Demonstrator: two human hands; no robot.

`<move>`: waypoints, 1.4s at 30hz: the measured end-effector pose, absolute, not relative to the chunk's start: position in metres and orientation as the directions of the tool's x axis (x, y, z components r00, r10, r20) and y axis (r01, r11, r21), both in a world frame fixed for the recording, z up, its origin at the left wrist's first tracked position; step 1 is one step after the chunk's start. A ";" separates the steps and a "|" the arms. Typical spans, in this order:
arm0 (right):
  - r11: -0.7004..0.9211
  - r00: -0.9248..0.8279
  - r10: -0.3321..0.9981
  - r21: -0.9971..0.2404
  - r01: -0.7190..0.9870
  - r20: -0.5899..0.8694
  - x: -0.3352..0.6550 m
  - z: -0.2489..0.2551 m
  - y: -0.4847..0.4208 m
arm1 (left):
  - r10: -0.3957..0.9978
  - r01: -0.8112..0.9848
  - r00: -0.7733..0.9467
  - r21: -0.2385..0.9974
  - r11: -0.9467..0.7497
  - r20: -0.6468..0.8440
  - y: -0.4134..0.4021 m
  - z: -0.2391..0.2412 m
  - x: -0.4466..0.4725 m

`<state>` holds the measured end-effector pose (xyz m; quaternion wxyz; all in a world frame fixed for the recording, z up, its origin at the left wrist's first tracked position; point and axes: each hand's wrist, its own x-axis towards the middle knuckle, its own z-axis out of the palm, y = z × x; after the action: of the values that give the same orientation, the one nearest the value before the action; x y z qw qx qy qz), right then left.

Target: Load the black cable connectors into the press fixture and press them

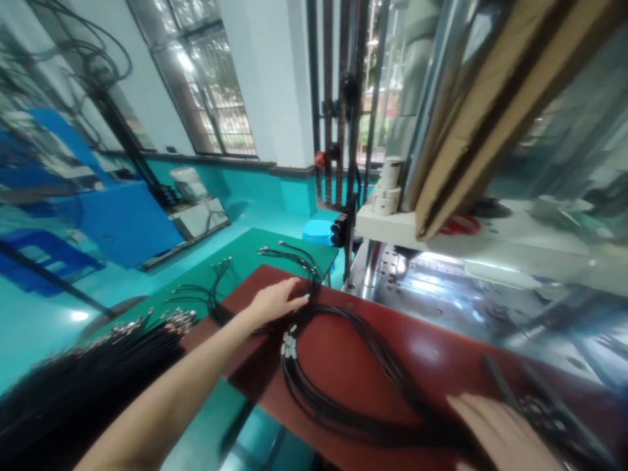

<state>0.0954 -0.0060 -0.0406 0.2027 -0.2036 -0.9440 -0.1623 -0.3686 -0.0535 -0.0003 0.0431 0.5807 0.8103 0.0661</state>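
A bundle of black cables (343, 422) curves in a wide loop on the dark red board (422, 350). Silver connector ends (289, 343) show at the loop's left side. My left hand (275, 302) is closed on the cables at the far end of the loop, and some strands with tipped ends (294, 252) stick out beyond it. At the lower right, my right hand (500, 428) holds the thick part of the bundle between thumb and fingers. That hand is smeared by motion and partly cut off by the frame.
More black cables (213, 297) lie on the green table (245, 252), with a thick pile (98, 373) at left. A machine with a metal bed (426, 288) and white plate (392, 226) stands at right. Cardboard (471, 131) leans above it. A blue stool (316, 230) stands behind.
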 end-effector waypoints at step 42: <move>0.309 -0.340 0.940 -0.406 0.860 -0.004 0.102 0.055 0.149 | 0.928 0.922 0.365 0.110 -0.371 0.076 0.011 0.007 -0.129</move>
<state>0.1018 0.1486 0.0552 0.1176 -0.5623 -0.8004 0.1712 -0.1293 0.0110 0.0068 0.0242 0.8257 0.5601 0.0623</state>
